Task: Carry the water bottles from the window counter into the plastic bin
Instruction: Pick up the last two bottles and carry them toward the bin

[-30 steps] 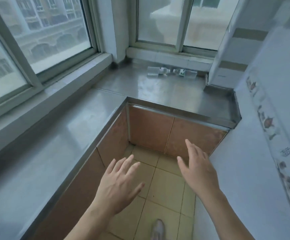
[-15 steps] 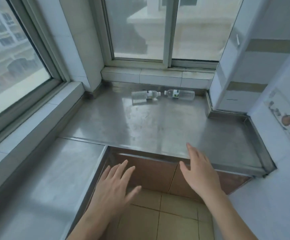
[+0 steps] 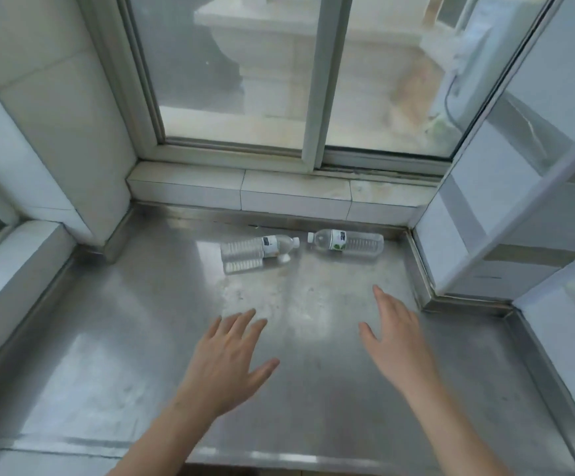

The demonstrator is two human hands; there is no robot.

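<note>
Two clear plastic water bottles lie on their sides, cap to cap, at the back of the steel window counter (image 3: 142, 338). The left bottle (image 3: 257, 248) points its white cap to the right; the right bottle (image 3: 348, 242) points its cap to the left. My left hand (image 3: 227, 362) hovers over the counter, fingers spread, empty, well short of the left bottle. My right hand (image 3: 397, 341) is also open and empty, in front of the right bottle. No plastic bin is in view.
A tiled sill (image 3: 279, 194) and a sliding window (image 3: 313, 80) stand right behind the bottles. A white tiled pillar (image 3: 56, 115) closes the left corner. A white wall block (image 3: 485, 235) bounds the counter on the right, with a raised steel lip along it.
The view has closed in on the counter. Both hands have moved forward from over the floor gap to above the steel top, nearer the bottles. The bottles have not moved.
</note>
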